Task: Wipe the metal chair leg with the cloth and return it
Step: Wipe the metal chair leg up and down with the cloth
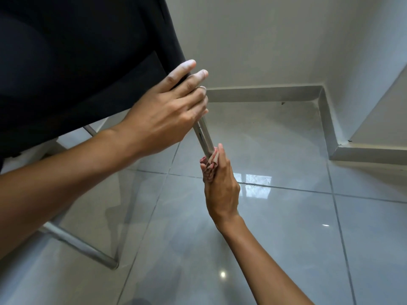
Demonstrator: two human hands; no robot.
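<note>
Left hand curled closed above; right hand gripping below.

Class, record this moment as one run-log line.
left hand: gripping upper metal chair leg | right hand: cloth wrapped round leg lower down | chair: tilted | step: wiping

Open tiled floor right of metal chair leg — black seat blocks left; walls beyond.
</note>
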